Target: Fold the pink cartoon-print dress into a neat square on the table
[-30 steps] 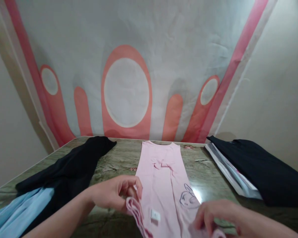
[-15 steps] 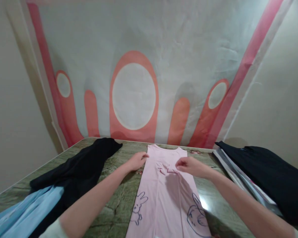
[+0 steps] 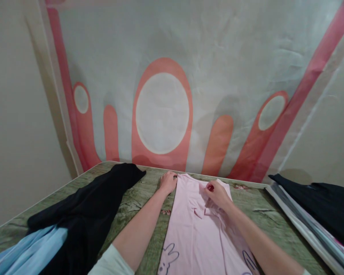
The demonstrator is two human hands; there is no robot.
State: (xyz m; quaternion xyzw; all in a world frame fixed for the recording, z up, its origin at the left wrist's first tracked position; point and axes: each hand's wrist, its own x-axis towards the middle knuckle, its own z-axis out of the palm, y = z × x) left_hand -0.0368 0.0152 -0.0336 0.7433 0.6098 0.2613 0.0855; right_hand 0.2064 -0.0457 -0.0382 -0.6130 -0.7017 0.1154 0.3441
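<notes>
One head cam, worn by the person, facing forward and tipped down. Looks along the pink garment (image 3: 189,236) from its lower end, close; frame bottom crops it. Left forearm (image 3: 146,225) and right forearm (image 3: 255,229) near lens, flanking the garment's middle line. Wide view: table (image 3: 255,202) around garment, printed backdrop (image 3: 200,84) farther off, beyond garment's neckline, filling upper frame.

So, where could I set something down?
Bare wood-patterned tabletop shows between the right forearm and the black-topped stack of folded clothes. Another bare strip separates the pink sleeveless garment from the black cloth garment, but the left forearm crosses it. Crowded: lower left, where light-blue fabric meets black.
</notes>
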